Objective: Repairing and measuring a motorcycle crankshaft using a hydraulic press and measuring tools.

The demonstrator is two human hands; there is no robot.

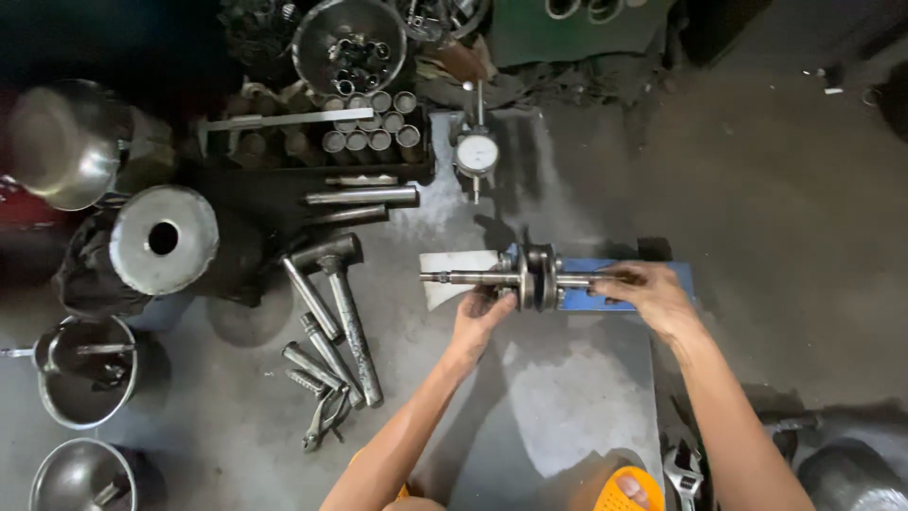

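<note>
- Under the crankshaft, a grey steel surface plate (567, 397) spreads toward the person, with a blue rectangular metal stand (653, 276) on its far part.
- Left of the crankshaft, a round steel drum lid with a centre hole (163, 238) rests among steel bowls.
- Nearer on that side, a steel hammer (345, 303) lies on the grey floor.
- Beyond the crankshaft, a white-faced dial gauge (476, 152) stands upright.
- A grey steel crankshaft with twin round webs (534, 277) lies crosswise on the stand.
- Left hand (480, 314) cups its web from below, fingers curled against it.
- Right hand (645, 288) grips its right shaft end, fingers closed over it.
</note>
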